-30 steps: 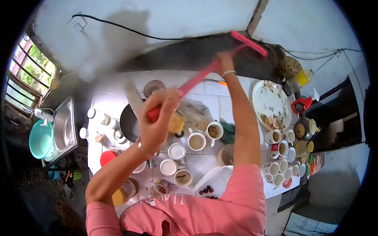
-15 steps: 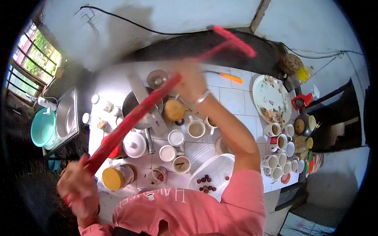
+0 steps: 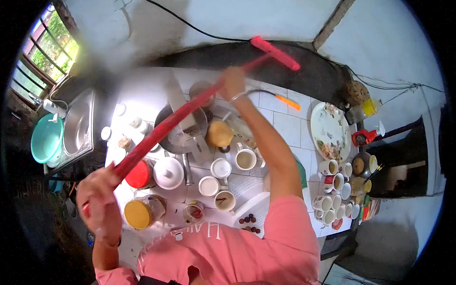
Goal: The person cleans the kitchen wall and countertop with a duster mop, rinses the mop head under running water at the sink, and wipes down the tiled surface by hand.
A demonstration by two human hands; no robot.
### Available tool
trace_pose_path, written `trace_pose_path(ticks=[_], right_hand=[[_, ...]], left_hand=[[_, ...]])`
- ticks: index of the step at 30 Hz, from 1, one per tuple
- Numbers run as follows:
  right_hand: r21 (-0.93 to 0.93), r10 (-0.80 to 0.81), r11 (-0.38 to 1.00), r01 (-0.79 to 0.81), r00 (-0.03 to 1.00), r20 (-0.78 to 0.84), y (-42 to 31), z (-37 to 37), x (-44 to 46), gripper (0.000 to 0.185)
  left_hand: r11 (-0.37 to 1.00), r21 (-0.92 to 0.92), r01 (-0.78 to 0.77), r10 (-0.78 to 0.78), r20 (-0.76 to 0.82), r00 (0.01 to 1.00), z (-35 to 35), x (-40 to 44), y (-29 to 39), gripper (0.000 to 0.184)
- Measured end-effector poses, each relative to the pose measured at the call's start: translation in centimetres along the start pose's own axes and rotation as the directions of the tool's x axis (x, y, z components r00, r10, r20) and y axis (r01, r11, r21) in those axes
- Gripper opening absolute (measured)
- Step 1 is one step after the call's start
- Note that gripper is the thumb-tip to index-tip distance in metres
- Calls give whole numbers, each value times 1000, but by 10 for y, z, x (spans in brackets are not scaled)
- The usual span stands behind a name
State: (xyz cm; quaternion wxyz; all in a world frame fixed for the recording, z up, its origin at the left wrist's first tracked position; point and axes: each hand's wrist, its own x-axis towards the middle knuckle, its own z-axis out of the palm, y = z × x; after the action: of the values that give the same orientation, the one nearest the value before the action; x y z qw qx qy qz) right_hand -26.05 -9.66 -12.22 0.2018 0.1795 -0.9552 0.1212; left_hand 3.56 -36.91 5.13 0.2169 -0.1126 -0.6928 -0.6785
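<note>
A long red squeegee (image 3: 178,115) with a T-shaped head (image 3: 275,53) slants across the view, raised above the tiled counter. Its near end is wrapped in the closed fingers of my left hand (image 3: 98,194), low at the left. Higher up the pole, close to the head end, my right hand (image 3: 232,85) is closed around it. The T-shaped head appears in front of the dark strip at the foot of the wall; I cannot tell whether it touches. Below the pole are a pan (image 3: 164,124), a white lidded pot (image 3: 169,173) and a red-lidded jar (image 3: 138,175).
On the tiled counter (image 3: 287,128) stand a yellow-lidded jar (image 3: 137,214), several mugs (image 3: 245,159) and a round brown item (image 3: 220,134). A floral platter (image 3: 330,130) and more cups (image 3: 327,167) are at the right. A sink (image 3: 80,124) and green basin (image 3: 47,137) are left.
My left hand has risen a little with the pole's near end. The squeegee head sits slightly lower and further left in view. The view itself has shifted, and both hands keep their hold.
</note>
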Motion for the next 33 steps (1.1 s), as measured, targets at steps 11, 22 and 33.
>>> trace_pose_path(ticks=[11,22,33], right_hand=[[-36,-42,998,44,997,62,-68,-105,-21,26],[-30,68,997,-69,997,-27,27,-24,-56,17],[393,-169,866,311,919,-356,-234,-69,8,22]], left_hand=[[989,-129,-75,58,-132,990,-108,-57,54,31],[995,-92,37,-17,204,979,-18,21,3,21],[170,985,-35,297,-17,955,-290,-92,150,49]])
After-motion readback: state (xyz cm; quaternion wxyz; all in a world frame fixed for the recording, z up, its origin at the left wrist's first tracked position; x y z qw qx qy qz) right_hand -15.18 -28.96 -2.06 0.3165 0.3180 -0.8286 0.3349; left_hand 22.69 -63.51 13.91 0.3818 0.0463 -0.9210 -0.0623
